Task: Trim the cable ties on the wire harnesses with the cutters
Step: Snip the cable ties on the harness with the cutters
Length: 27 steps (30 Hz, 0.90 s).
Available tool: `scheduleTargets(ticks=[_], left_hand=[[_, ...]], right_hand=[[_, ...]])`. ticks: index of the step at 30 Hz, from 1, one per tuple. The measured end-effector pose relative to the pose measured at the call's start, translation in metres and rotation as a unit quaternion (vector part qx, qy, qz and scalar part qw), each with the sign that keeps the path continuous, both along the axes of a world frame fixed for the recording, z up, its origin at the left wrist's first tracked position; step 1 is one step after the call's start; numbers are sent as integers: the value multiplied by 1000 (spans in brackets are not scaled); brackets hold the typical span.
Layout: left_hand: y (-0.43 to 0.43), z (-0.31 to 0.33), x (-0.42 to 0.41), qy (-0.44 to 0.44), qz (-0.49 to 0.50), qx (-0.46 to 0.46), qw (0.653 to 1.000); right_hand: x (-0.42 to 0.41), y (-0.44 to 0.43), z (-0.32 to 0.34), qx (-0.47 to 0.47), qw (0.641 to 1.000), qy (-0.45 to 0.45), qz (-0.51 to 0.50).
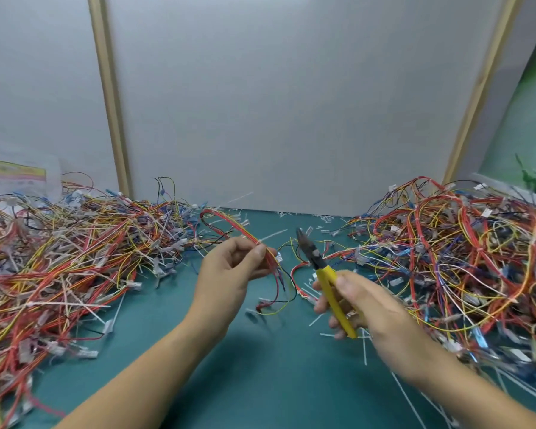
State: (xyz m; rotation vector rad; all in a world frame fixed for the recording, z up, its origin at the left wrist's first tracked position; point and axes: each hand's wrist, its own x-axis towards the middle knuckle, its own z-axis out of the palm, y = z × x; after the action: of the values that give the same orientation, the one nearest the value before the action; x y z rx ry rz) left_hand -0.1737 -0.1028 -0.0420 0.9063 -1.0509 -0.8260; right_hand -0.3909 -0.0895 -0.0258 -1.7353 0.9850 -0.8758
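Bare to the elbow, the left forearm point(130, 376) and right forearm point(477, 394) come in from below, angled toward each other. The left grip point(229, 270) is raised, thumb and curled fingers pinching a wire harness point(245, 232). The right grip point(369, 308) sits just beside it and slightly lower, fingers wrapped round the cutters point(324, 274), thumb along the top handle.

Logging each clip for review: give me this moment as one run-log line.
left hand: pinches red-and-yellow wire harness | right hand: grips yellow-handled cutters | cutters: raised beside harness, not touching it
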Motion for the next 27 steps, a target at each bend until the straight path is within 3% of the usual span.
scheduleTargets(ticks=[5,12,27], left_hand=[[6,4,-1,25,-8,11,1000],[12,6,-4,-32,-66,-11,997],[12,-4,-6,-113,-115,-38,986]], right_hand=[[1,-4,-16,47,998,-48,3],[-3,-2,-11,20,1000,6,2],[0,2,-6,69,997,20,-3]])
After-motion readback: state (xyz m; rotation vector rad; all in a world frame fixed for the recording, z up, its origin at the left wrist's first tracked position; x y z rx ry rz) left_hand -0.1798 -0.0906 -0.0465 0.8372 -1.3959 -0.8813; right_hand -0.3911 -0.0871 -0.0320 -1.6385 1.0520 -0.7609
